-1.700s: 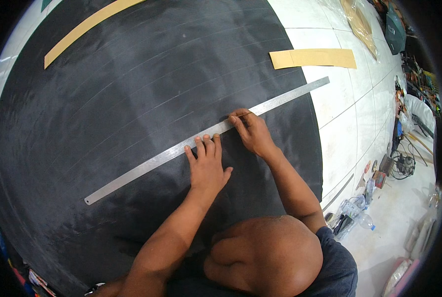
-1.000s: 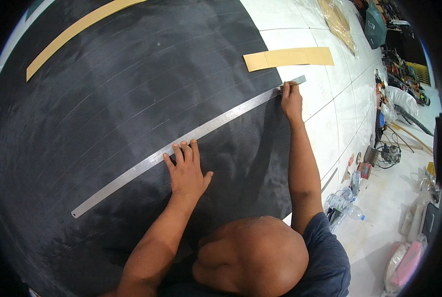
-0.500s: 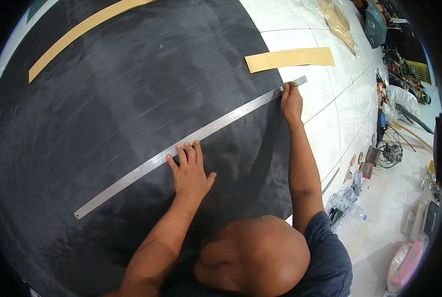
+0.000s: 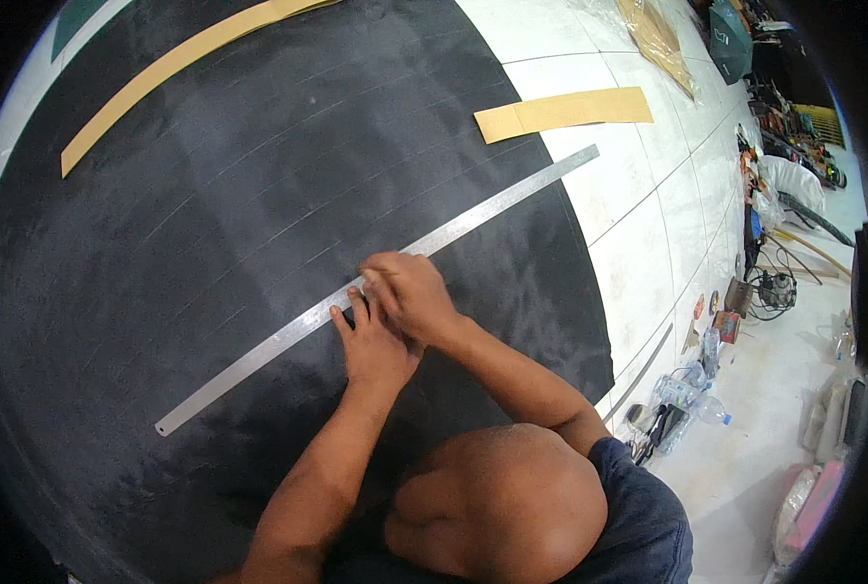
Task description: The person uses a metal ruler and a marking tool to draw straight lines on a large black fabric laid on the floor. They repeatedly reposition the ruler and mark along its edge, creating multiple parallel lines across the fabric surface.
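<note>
A long steel ruler (image 4: 483,215) lies slantwise over a large black sheet (image 4: 288,185) marked with thin pale lines. Its far right end reaches past the sheet onto white floor tiles. My left hand (image 4: 374,348) rests with spread fingers, the tips pressing on the ruler's near edge around its middle. Over and partly hiding those fingers is my right hand (image 4: 416,294), its fingers pinched together at the ruler. Whatever is in that pinch is hidden.
A tan cardboard strip (image 4: 562,112) straddles the sheet's right edge; another long strip (image 4: 162,70) lies far left. Plastic-wrapped tan material (image 4: 655,44) is at the far right. Plastic bottles (image 4: 682,394), a cabled tool (image 4: 775,289) and a pink-topped bundle (image 4: 812,506) sit along the right.
My right hand has travelled from the ruler's far right end, down and left along it, to beside my left hand. The ruler and my left hand stay in nearly the same place.
</note>
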{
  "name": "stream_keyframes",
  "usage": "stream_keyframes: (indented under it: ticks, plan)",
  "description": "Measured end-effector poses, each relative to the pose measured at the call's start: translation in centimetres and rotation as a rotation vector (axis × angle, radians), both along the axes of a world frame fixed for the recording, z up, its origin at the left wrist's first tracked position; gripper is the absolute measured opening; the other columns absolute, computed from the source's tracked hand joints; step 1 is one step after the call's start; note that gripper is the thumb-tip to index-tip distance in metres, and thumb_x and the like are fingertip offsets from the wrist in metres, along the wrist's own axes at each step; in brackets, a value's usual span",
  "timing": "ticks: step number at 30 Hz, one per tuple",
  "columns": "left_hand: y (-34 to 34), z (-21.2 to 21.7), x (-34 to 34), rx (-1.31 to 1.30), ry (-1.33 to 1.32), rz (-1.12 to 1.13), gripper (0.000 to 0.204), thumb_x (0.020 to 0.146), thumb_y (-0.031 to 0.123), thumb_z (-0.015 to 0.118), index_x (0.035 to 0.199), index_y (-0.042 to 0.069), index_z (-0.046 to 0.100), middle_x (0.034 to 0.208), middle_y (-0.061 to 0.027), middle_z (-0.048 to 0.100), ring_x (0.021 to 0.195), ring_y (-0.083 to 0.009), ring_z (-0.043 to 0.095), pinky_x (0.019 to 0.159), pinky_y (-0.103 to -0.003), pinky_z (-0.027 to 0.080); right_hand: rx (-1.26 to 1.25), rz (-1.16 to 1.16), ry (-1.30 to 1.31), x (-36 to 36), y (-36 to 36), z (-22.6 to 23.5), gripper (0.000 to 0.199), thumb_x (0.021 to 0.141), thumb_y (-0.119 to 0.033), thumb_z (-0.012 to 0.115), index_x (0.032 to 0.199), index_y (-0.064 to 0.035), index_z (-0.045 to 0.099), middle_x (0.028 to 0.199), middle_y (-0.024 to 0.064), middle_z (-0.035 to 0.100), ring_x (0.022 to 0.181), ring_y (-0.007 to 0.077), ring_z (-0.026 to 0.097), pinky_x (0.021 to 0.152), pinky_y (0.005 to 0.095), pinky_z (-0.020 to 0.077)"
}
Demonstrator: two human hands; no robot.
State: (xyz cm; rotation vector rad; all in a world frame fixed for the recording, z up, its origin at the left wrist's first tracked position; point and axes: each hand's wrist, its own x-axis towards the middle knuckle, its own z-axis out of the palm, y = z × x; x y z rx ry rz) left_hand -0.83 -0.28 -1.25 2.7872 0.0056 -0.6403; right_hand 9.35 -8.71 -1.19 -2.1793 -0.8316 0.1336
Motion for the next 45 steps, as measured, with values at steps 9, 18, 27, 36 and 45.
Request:
stream_keyframes:
  ticks: [9, 18, 27, 36, 45]
  plan:
    - [1.0, 1.4, 0.7, -0.071, 0.008, 0.065, 0.103, 0.082, 0.056, 0.072, 0.154, -0.001, 0.027, 0.153, -0.024, 0.035, 0.144, -0.0423, 0.03, 0.116, -0.062, 0.023, -0.201, -0.283, -0.236, 0.8, -6.9, -1.2, 0.025, 0.095, -0.014, 0.061, 0.12, -0.0087, 0.062, 0.131, 0.0149, 0.061, 0.126, 0.0339, 0.056, 0.102, 0.0483, 0.0411]
    - [6.2, 2.1, -7.1, -0.171, 0.02, 0.04, 0.092, 0.081, 0.044, 0.077, 0.149, -0.002, 0.035, 0.143, -0.0255, 0.044, 0.137, -0.0424, 0.04, 0.112, -0.057, 0.034, -0.344, -0.083, -0.185, -7.0, -5.8, -2.1, 0.035, 0.091, -0.023, 0.066, 0.124, -0.0113, 0.062, 0.133, 0.0126, 0.058, 0.133, 0.0316, 0.048, 0.106, 0.0505, 0.0367]
    - [15.1, 3.6, -15.0, -0.21, 0.163, -0.013, 0.09, 0.078, 0.033, 0.082, 0.148, -0.002, 0.037, 0.138, -0.0256, 0.044, 0.129, -0.0432, 0.043, 0.109, -0.052, 0.04, -0.224, 0.187, -0.073, -5.8, -2.1, -1.9, 0.024, 0.091, -0.024, 0.064, 0.112, -0.0135, 0.066, 0.096, 0.0064, 0.062, 0.086, 0.026, 0.058, 0.079, 0.0454, 0.042]
    - [15.8, 2.5, -18.2, -0.166, 0.166, 0.188, 0.083, 0.083, 0.039, 0.076, 0.15, 0.008, 0.039, 0.137, -0.0258, 0.045, 0.13, -0.0423, 0.044, 0.11, -0.057, 0.035, -0.445, -0.169, -0.163, 19.8, -10.3, -3.5, 0.039, 0.098, -0.01, 0.047, 0.136, -0.0036, 0.057, 0.134, 0.0214, 0.056, 0.126, 0.0353, 0.053, 0.109, 0.0427, 0.0401]
    - [14.3, 1.3, -19.2, -0.079, 0.033, 0.354, 0.077, 0.088, 0.052, 0.066, 0.151, 0.016, 0.041, 0.134, -0.0215, 0.048, 0.128, -0.0419, 0.044, 0.106, -0.067, 0.032, -0.695, 0.037, -0.242, 24.5, -17.7, -4.9, 0.053, 0.098, -0.018, 0.059, 0.149, -0.0079, 0.046, 0.145, 0.0203, 0.049, 0.136, 0.0372, 0.046, 0.113, 0.045, 0.0377]
